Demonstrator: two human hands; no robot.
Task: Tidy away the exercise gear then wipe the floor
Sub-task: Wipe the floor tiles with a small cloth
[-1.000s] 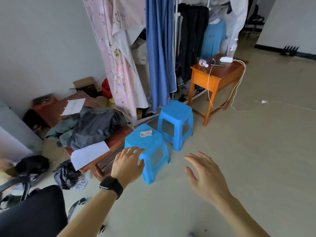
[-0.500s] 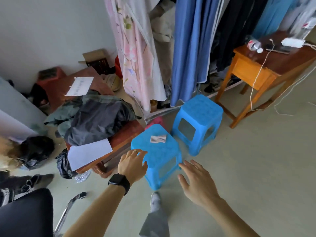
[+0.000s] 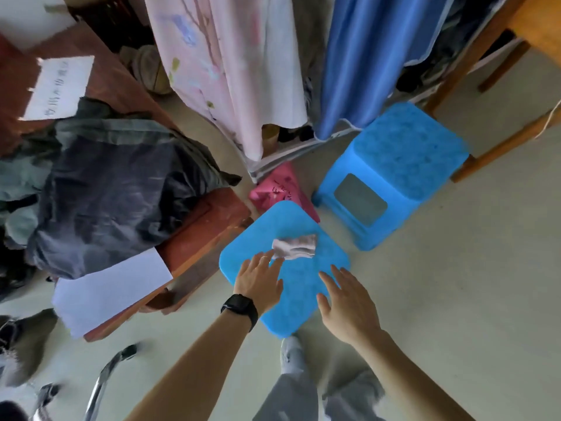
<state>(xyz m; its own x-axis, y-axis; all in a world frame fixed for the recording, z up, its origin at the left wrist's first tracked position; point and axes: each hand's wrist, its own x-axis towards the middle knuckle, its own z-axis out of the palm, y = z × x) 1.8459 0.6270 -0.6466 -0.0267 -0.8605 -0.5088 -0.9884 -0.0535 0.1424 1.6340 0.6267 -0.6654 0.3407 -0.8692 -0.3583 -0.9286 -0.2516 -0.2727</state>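
A person leans over the near blue stool (image 3: pixel 299 294), both bare hands out above its seat, in a room where the clean-up looks barely begun. A small crumpled cloth (image 3: pixel 295 246), pale and greyish, lies on the seat towards its far side. The left hand (image 3: pixel 258 282), a dark watch (image 3: pixel 239 306) at the wrist, reaches in from the stool's near-left edge. Its fingers (image 3: pixel 263 260) are straight and lightly spread, their tips at the cloth's nearest end; whether they actually touch it cannot be told. The right hand (image 3: pixel 347 305) hovers over the stool's near-right corner, fingers (image 3: pixel 329 282) straight and fanned apart, holding nothing.

No exercise gear can be made out anywhere around the stool, so whether the tidying half of the job is done cannot be judged. The wiping half appears not yet started: the cloth is not picked up, and the floor (image 3: pixel 455 284) to the right of the stool shows no wet streak.

A second blue stool (image 3: pixel 406 153) stands beyond the near one to its right, a pink bag (image 3: pixel 277 189) just behind it, and a low wooden worktop (image 3: pixel 209 220) piled with dark clothes (image 3: pixel 106 192) touches or nearly touches its left side
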